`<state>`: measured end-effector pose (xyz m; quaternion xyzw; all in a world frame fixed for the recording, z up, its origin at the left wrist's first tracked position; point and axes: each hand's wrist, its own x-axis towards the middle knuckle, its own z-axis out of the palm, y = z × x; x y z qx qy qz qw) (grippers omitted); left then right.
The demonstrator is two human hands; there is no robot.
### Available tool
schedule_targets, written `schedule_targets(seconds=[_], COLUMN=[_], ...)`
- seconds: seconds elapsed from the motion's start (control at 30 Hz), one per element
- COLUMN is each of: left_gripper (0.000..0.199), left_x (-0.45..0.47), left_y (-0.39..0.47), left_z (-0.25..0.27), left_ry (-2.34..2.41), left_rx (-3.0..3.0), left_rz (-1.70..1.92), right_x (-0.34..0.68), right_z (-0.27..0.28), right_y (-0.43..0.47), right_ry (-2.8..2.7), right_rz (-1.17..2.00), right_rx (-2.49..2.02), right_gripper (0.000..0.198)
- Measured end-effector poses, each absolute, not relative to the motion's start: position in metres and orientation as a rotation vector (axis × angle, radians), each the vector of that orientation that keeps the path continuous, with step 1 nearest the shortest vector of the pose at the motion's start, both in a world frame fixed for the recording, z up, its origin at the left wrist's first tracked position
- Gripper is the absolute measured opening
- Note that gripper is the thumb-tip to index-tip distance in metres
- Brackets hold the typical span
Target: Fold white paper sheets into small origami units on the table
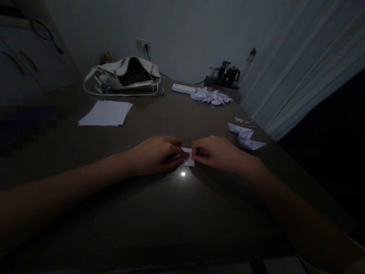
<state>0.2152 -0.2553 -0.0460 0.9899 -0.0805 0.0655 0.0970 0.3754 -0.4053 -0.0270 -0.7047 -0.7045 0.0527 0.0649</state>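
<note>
A small folded piece of white paper (188,162) lies on the dark table between my two hands. My left hand (159,155) has its fingers closed at the paper's left side, thumb and fingertips on its surface. With thumb and index finger pinched together, my right hand (215,152) grips the right edge of the same paper. My fingers cover part of it, so its full folded shape is hidden. To the right of my right hand, several folded paper pieces (244,135) rest in a zigzag group.
A stack of white sheets (107,113) lies at left, before a white handbag (125,76). Farther back are a heap of folded papers (212,96) and a white oblong object (183,89). Small scraps (241,120) lie near the right edge, beside a pale curtain (279,72).
</note>
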Motion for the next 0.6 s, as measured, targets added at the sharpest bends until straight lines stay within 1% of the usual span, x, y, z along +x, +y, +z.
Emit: schedule_targets(seconds=[0.37, 0.6], left_gripper=[0.021, 0.024], left_x=[0.2138, 0.2152], left_y=[-0.2541, -0.2542], left_z=[-0.0476, -0.0470], left_ry=[-0.264, -0.240], left_rx=[2.935, 2.948], left_rz=[0.200, 0.190], right_x=[0.3710, 0.3726], right_z=[-0.0223, -0.0264], right_y=[-0.4097, -0.4053], right_ry=[-2.142, -2.124], right_rz=[0.225, 0.243], right_rx=[-2.077, -2.080], right_gripper=[0.006, 0.004])
